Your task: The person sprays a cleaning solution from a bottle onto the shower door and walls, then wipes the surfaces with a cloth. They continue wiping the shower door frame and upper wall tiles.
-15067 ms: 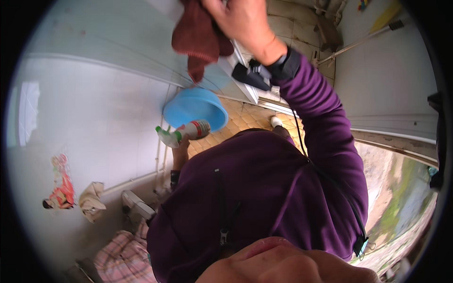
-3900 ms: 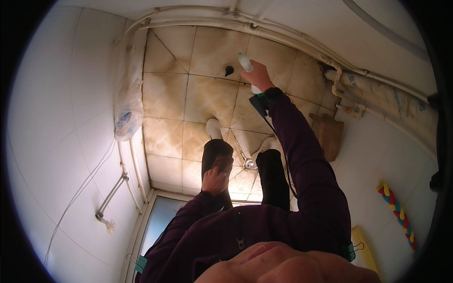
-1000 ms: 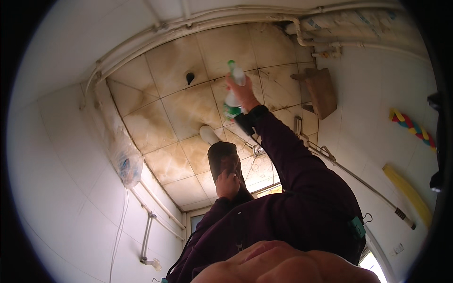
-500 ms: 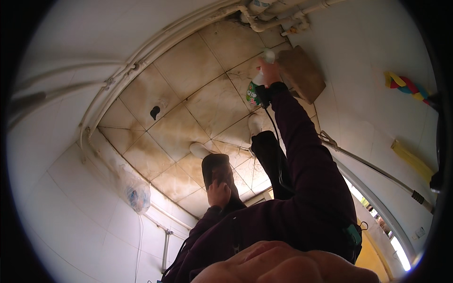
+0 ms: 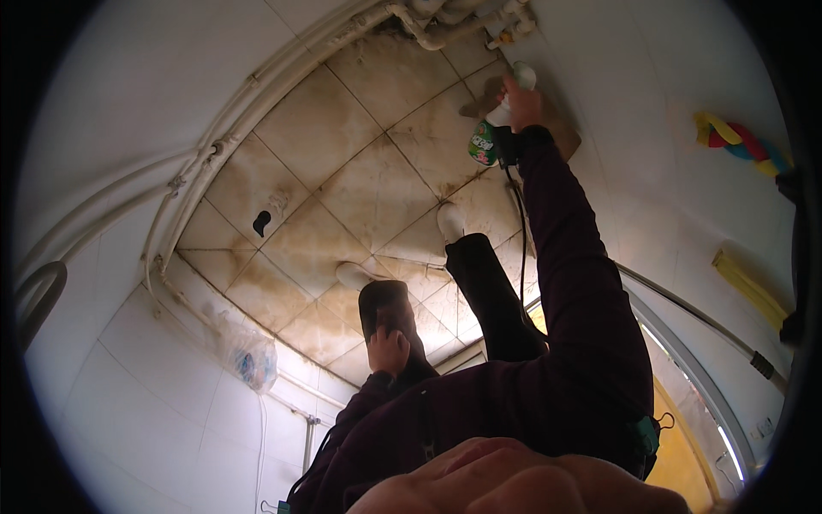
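My right hand is stretched out to the far right, low over the tiled floor. Its fingers wrap round the neck of a spray bottle with a white upper part and a green label. The pale top of the bottle juts out beyond my fingers, and its details are blurred. Behind that hand, a brown box-like piece by the right wall is partly hidden. My left hand lies on my left leg with its fingers spread, holding nothing.
Brown stains mark the floor tiles. A small black object lies at the left. White pipes follow the left and far walls. A plastic bag hangs at the lower left. A long pole leans along the right wall.
My right hand has carried the spray bottle farther right and outward, now covering more of the brown box-like piece. The view has shifted slightly. My left hand stays on my leg.
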`<state>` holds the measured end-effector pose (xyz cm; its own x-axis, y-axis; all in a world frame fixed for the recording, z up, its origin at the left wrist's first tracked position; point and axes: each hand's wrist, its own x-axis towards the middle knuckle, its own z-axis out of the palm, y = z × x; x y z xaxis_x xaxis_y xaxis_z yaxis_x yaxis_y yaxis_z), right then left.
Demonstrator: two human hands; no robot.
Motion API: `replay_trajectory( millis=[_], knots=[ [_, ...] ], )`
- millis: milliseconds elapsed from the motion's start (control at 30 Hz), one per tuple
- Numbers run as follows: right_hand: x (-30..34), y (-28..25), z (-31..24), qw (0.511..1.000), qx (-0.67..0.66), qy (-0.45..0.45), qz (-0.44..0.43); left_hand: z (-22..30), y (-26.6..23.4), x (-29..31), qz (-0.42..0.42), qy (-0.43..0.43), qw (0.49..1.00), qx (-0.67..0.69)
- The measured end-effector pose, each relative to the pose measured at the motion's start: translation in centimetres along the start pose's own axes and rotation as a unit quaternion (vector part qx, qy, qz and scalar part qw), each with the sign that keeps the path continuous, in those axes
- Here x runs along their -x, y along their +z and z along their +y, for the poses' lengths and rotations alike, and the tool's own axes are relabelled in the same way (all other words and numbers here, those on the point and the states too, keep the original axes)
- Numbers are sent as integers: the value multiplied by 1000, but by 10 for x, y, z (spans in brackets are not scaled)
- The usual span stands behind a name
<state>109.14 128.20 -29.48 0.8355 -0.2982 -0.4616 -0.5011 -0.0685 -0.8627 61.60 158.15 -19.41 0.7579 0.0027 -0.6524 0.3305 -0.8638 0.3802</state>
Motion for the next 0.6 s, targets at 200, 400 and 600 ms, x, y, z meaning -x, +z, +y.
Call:
replay_trajectory(
  millis=[200,400,600],
  knots=[
    [92,28,66,989,-29,115,-90,6,5,-4,-4,1,1000,-8],
    [167,30,98,986,77,134,-66,12,-1,-6,30,56,998,17],
    [206,-8,105,977,31,204,46,-18,-17,-6,19,63,998,13]
  ],
)
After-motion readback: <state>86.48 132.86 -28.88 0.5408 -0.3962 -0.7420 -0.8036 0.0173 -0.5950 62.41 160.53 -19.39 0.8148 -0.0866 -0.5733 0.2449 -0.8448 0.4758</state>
